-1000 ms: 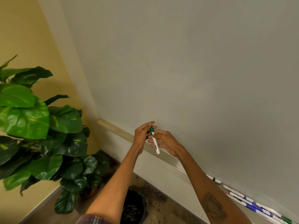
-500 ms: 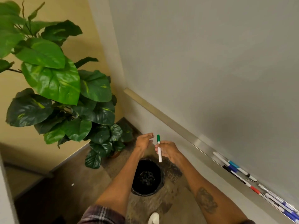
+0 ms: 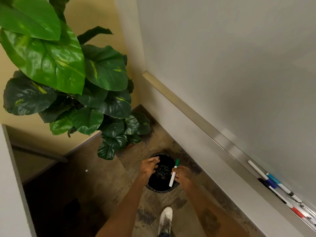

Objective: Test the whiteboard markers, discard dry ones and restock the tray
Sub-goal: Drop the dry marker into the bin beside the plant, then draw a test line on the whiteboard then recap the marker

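My right hand (image 3: 183,175) pinches a white marker with a green cap (image 3: 173,173), held upright with the cap on top, directly above a round black waste bin (image 3: 161,189) on the floor. My left hand (image 3: 149,165) hovers over the bin's left rim with fingers loosely curled and nothing in it. The whiteboard (image 3: 230,65) fills the upper right. Its metal tray (image 3: 227,147) runs diagonally down to the right and holds several markers (image 3: 271,183) with blue, black and red caps near the right edge.
A large leafy potted plant (image 3: 68,79) stands in the corner to the left of the bin. My white shoe (image 3: 165,219) is on the mottled brown floor just below the bin. A grey wall edge rises at the far left.
My view has tipped down from the whiteboard to the floor. Both hands have dropped from in front of the board to above the bin; the left hand let go of the capped marker.
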Available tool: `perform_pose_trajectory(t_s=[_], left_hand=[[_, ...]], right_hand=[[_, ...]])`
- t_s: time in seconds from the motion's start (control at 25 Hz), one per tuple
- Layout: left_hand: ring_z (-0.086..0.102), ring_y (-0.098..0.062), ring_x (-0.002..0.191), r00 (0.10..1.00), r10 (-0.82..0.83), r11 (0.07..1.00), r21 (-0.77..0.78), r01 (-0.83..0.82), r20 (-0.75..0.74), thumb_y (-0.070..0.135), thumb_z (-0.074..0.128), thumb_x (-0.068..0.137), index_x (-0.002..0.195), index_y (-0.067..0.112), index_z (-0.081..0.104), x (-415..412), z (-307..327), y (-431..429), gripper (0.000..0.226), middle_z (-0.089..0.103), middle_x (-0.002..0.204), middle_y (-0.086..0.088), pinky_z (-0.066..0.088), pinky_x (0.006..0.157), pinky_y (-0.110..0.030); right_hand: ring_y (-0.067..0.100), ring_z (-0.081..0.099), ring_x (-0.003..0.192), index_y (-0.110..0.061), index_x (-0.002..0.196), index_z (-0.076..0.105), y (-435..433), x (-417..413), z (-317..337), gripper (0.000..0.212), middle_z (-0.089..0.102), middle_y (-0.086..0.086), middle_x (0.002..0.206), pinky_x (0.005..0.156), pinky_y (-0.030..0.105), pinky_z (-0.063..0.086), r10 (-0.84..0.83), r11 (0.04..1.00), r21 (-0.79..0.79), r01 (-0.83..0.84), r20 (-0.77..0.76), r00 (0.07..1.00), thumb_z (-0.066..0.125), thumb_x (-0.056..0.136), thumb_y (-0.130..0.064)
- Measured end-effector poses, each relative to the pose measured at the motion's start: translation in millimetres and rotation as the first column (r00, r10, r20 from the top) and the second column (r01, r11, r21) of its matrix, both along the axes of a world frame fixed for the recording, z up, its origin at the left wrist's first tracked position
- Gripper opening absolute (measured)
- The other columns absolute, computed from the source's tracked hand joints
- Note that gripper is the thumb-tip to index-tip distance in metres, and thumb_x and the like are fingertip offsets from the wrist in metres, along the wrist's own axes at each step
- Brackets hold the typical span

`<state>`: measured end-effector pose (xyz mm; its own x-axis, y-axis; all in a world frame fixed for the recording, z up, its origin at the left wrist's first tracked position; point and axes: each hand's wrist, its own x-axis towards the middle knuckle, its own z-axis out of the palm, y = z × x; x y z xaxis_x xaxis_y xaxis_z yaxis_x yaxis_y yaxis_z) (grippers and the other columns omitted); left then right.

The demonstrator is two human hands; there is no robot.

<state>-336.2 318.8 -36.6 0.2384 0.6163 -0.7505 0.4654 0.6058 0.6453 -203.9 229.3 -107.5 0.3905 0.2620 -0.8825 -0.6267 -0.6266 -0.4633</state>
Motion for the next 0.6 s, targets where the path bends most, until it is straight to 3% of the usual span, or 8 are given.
perform_pose_trajectory(t_s=[0.12,0.28,0.4,0.52,0.6], left_hand=[[0.061,-0.023,0.115,1.000,-0.002,1.000,-0.025,0.002,-0.011,0.022,0.053,0.102,0.132,0.010,0.061,-6,-14,2,0.034,0.066,0.128,-0.006,0.046,0.087,-0.031],[0.058,-0.027,0.122,1.000,-0.006,0.999,-0.035,0.006,0.001,0.019,0.051,0.103,0.134,0.007,0.059,-6,-17,3,0.035,0.064,0.130,-0.009,0.045,0.097,-0.036],[0.059,-0.027,0.121,1.000,-0.025,1.000,-0.010,0.025,0.003,0.020,0.051,0.103,0.133,0.007,0.060,-1,-18,4,0.034,0.064,0.131,-0.009,0.046,0.098,-0.035],[0.063,-0.022,0.111,0.998,-0.056,0.998,0.028,0.056,0.005,0.020,0.053,0.102,0.131,0.007,0.062,14,-17,-1,0.033,0.066,0.127,-0.007,0.049,0.090,-0.030],[0.063,-0.018,0.104,0.995,-0.097,0.994,0.041,0.097,0.014,0.021,0.053,0.102,0.129,0.008,0.063,31,-16,-10,0.032,0.068,0.125,-0.005,0.049,0.089,-0.029]], right_hand=[[0.036,0.062,0.098,0.009,0.119,0.058,6,-4,-17,0.031,0.063,0.025,0.111,0.083,0.046,0.053,0.004,1.000,-0.001,-0.004,-0.018,1.000,0.066,0.090,-0.001],[0.039,0.051,0.125,-0.003,0.146,0.039,10,-7,-16,0.063,0.049,0.021,0.141,0.097,0.045,0.051,0.020,1.000,-0.011,-0.020,-0.043,0.999,0.069,0.091,-0.014],[0.037,0.053,0.124,-0.001,0.141,0.045,0,0,-16,0.057,0.049,0.022,0.142,0.097,0.043,0.052,0.104,0.993,-0.061,-0.102,0.034,0.994,0.067,0.093,-0.020],[0.040,0.054,0.124,0.007,0.127,0.055,-12,13,-5,0.040,0.054,0.026,0.134,0.105,0.047,0.046,-0.042,0.999,-0.025,0.041,-0.008,0.999,0.065,0.093,-0.010],[0.042,0.055,0.122,0.012,0.128,0.054,-23,25,10,0.038,0.055,0.029,0.133,0.103,0.047,0.047,-0.128,0.991,0.042,0.128,-0.007,0.992,0.061,0.094,-0.004]])
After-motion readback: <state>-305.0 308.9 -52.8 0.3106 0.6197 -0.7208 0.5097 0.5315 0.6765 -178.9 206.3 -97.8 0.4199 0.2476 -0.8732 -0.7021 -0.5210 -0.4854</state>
